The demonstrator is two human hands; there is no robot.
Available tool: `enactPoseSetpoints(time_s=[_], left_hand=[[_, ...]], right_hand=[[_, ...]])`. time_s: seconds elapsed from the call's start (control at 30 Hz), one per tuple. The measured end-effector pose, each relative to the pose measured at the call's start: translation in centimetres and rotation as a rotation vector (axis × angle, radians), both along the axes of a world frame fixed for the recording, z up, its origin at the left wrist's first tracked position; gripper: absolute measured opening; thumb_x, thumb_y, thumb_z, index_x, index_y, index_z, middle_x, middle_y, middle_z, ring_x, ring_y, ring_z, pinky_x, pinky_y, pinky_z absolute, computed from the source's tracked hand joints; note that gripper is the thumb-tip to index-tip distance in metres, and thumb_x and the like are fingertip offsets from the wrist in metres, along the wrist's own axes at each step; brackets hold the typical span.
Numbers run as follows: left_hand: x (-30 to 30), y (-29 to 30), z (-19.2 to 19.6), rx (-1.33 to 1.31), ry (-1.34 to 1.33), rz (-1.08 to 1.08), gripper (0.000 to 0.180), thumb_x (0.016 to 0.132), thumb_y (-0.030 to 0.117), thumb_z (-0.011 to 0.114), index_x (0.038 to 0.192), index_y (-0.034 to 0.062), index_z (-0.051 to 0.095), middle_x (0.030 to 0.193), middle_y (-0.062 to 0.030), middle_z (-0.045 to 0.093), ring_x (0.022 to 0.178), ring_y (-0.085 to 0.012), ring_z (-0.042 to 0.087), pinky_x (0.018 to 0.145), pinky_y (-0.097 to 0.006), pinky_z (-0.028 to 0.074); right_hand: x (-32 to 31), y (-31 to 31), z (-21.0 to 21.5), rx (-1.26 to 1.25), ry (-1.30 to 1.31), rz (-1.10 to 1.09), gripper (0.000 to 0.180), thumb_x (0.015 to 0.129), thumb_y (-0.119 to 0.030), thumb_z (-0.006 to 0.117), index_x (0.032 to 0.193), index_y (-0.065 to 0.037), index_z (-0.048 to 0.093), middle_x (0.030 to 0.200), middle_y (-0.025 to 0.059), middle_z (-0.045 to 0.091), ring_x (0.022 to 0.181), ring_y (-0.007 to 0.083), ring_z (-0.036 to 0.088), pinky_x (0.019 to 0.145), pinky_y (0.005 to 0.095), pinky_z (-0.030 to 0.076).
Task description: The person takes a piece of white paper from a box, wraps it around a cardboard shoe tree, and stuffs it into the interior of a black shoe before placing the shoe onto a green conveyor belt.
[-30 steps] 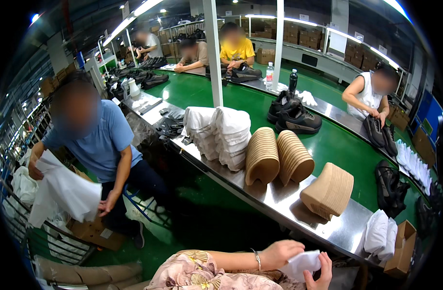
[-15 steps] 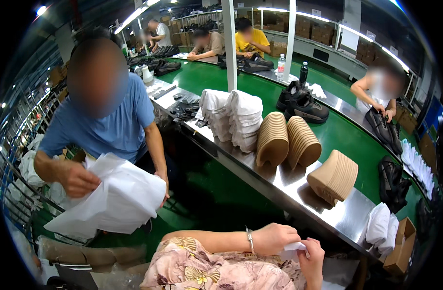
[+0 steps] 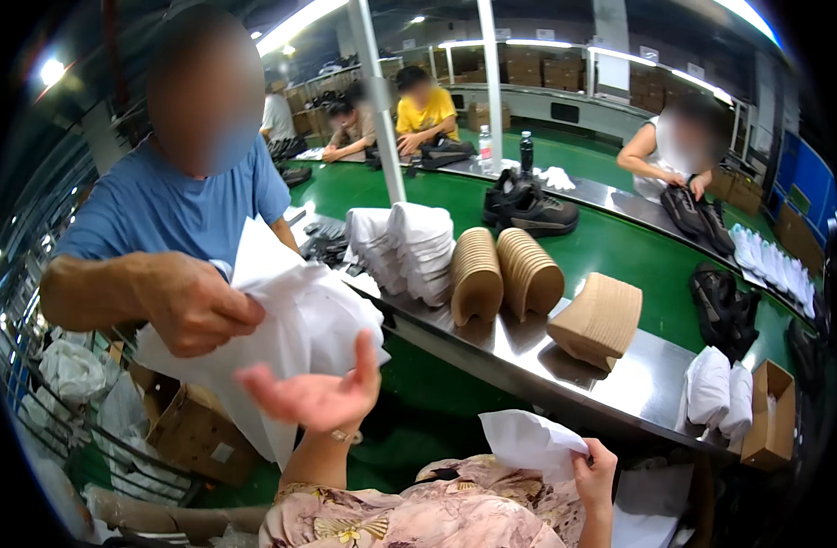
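Note:
My left hand (image 3: 320, 388) reaches out to the left with its fingers spread and nothing in it, somewhat blurred. Just beyond it is a large bundle of white tissue paper (image 3: 295, 306), gripped by the hand (image 3: 204, 306) of a co-worker in a blue shirt. Whether my fingers touch that bundle I cannot tell. Low on the right, my right hand (image 3: 597, 468) pinches the edge of a thin white paper sheet (image 3: 531, 441), which spreads leftward over my patterned clothing.
Along the metal bench edge stand white wrapped stacks (image 3: 423, 251), ridged brown cardboard forms (image 3: 596, 315) and white paper bundles (image 3: 708, 384) beside a small carton (image 3: 770, 416). Dark shoes (image 3: 531, 205) rest on the green belt (image 3: 610, 247). Other people sit across it. A wire cart (image 3: 71, 429) is at left.
My left hand has left the right hand and swung left, opening. The paper in my right hand now hangs unfolded. The co-worker has brought the tissue bundle closer to me. The view has shifted.

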State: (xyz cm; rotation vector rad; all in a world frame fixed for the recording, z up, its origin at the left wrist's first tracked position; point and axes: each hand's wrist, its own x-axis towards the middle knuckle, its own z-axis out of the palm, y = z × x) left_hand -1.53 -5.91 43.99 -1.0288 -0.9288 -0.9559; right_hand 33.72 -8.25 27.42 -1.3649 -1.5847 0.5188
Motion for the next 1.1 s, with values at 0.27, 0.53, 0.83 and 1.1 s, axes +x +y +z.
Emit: enactPoseSetpoints(time_s=[0.27,0.53,0.83,1.1], left_hand=[[-2.7,-1.0,-0.9,-0.072,-0.185,-0.274,0.124,0.061,0.059,0.073,0.138,-0.0028,-0.002,0.140,-0.0289,0.014,0.129,-0.0379,0.023,0.106,-0.046,0.022],[-0.9,-0.3,-7.0,-0.341,-0.204,-0.288,0.115,0.065,0.050,0.075,0.138,0.0010,0.001,0.136,-0.0222,0.024,0.123,-0.0323,0.033,0.102,-0.044,0.030],[5.2,6.8,0.3,-1.170,1.721,-0.345,0.014,0.078,0.004,0.049,0.091,0.0011,0.053,0.087,-0.0039,0.052,0.074,-0.0158,0.059,0.066,-0.020,0.049],[16.5,5.8,-0.3,-0.954,1.540,-1.048,0.023,0.056,-0.013,0.059,0.077,-0.0035,0.062,0.093,-0.0108,0.060,0.092,-0.0241,0.059,0.077,-0.024,0.050]], right_hand=[[0.5,0.9,2.1,-0.106,0.243,0.077,0.011,0.070,-0.002,0.058,0.080,0.002,0.056,0.066,0.0069,0.054,0.061,0.0106,0.051,0.055,0.0246,0.042],[-2.6,4.1,4.8,0.131,0.224,0.378,0.014,0.074,0.005,0.058,0.087,0.001,0.055,0.104,0.0110,0.059,0.087,0.0151,0.054,0.073,0.0257,0.044],[0.7,1.7,2.5,-0.169,0.551,0.149,0.006,0.081,0.001,0.057,0.087,0.000,0.056,0.086,-0.0004,0.059,0.074,0.0032,0.050,0.065,0.0182,0.042],[7.0,-8.7,-1.5,-0.206,0.693,-0.341,0.014,0.073,-0.002,0.055,0.087,-0.002,0.057,0.077,-0.0014,0.055,0.074,0.0060,0.050,0.066,0.0212,0.042]])
